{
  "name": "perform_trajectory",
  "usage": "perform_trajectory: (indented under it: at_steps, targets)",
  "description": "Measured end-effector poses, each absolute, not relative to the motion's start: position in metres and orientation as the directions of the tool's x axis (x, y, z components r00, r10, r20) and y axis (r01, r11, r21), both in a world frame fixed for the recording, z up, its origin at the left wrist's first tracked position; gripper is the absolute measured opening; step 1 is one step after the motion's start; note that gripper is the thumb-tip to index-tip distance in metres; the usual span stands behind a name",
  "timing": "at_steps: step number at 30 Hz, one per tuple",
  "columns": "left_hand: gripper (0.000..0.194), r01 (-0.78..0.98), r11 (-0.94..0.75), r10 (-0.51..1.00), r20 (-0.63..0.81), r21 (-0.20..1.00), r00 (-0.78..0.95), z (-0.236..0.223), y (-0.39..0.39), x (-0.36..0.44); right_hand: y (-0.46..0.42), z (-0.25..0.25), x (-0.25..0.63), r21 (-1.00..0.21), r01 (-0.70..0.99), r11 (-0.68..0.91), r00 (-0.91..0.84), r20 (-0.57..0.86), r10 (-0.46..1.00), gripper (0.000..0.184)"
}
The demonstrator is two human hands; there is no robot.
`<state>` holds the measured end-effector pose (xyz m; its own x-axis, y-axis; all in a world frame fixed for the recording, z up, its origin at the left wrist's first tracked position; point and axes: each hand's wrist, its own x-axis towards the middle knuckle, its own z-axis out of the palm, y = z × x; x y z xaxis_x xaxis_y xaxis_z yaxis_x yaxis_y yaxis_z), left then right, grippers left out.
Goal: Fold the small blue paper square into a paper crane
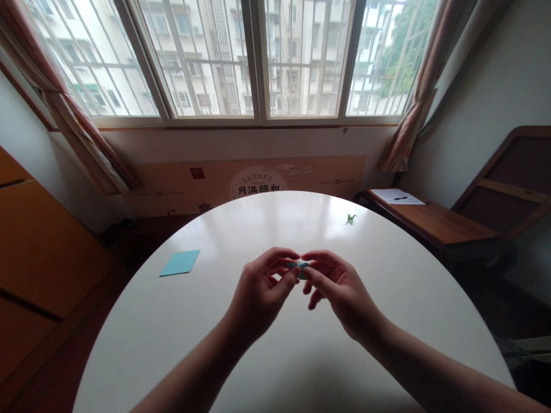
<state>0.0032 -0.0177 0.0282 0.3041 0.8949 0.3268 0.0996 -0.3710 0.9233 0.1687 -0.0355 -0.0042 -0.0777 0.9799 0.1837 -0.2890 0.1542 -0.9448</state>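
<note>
Between the fingertips of both hands is a small piece of folded teal paper (303, 274), held above the middle of the white table. My left hand (270, 281) pinches its left side with thumb and forefinger. From the other side, my right hand (329, 278) grips it with thumb and forefinger, the lower fingers curled loosely beneath. Much of the folded paper is hidden by the fingers, so its exact shape cannot be told. Left of my hands, a flat stack or sheet of light blue square paper (180, 263) lies on the table.
A small green folded-paper crane (350, 219) stands on the round white table (275, 223) toward the back right. Beyond the table's right edge is a wooden side table (451, 221) bearing white paper (391, 195) and a dark pen (401, 198). A long printed box (172, 180) sits below the window.
</note>
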Motion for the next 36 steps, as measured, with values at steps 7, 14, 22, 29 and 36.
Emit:
perform_trajectory:
  at_steps: [7,14,22,29,36]
  targets:
    - [0.019,-0.013,-0.254,0.911,0.244,0.967,0.333,0.029,-0.019,0.005,-0.037,-0.005,0.169,-0.928,-0.311,0.205,-0.056,0.233,0.971,0.027]
    - [0.011,-0.048,-0.186,0.962,0.192,0.981,0.197,0.029,-0.023,0.011,-0.039,-0.008,0.164,-0.920,-0.124,0.371,0.001,0.374,0.927,0.017]
    - [0.011,-0.087,-0.151,0.982,0.159,0.985,0.099,0.031,-0.030,0.014,-0.044,-0.010,0.160,-0.880,0.017,0.474,0.015,0.474,0.880,0.017]
    - [0.013,-0.122,-0.154,0.985,0.162,0.981,0.055,0.032,-0.031,0.017,-0.046,-0.008,0.158,-0.838,0.072,0.541,0.037,0.545,0.838,0.017]
    - [0.017,-0.118,-0.162,0.983,0.170,0.980,0.067,0.030,-0.031,0.014,-0.047,-0.008,0.158,-0.831,0.079,0.551,0.057,0.556,0.830,0.012]
